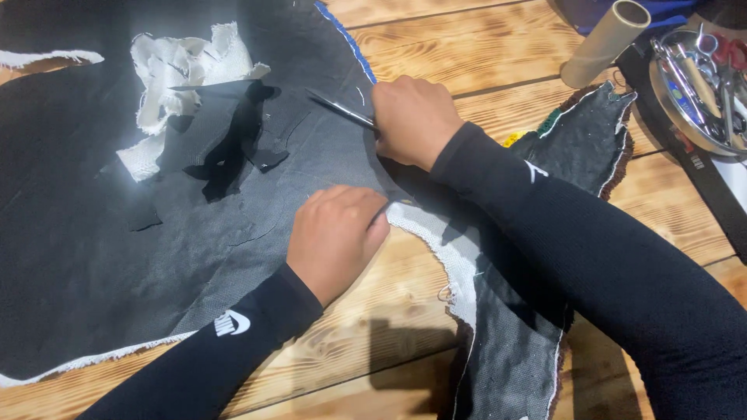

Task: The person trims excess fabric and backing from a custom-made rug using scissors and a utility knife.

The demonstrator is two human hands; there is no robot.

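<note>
From the head view, the right hand (415, 120) is closed around the handles of a pair of metal scissors (340, 108), whose blades point away to its left, lying on a large sheet of dark grey woven backing cloth with white frayed edges (93, 233). The left hand (336, 239) is curled nearly shut, fingertips pinching the cloth's pale edge just below the right hand — holding it taut.

The cloth spreads flat over the wooden plank tabletop (436, 47) and looks limp, light and easily rucked; I judge it needs pinning close to the blades, at the edge rather than mid-sheet. The scissors are rigid and sharp, best taken by the handles.

Beyond the blades lie white fabric offcuts (183, 66) and black scraps (233, 148). Far right of the right hand — a cardboard tube (603, 43) and a round metal tray of tools (700, 93).
</note>
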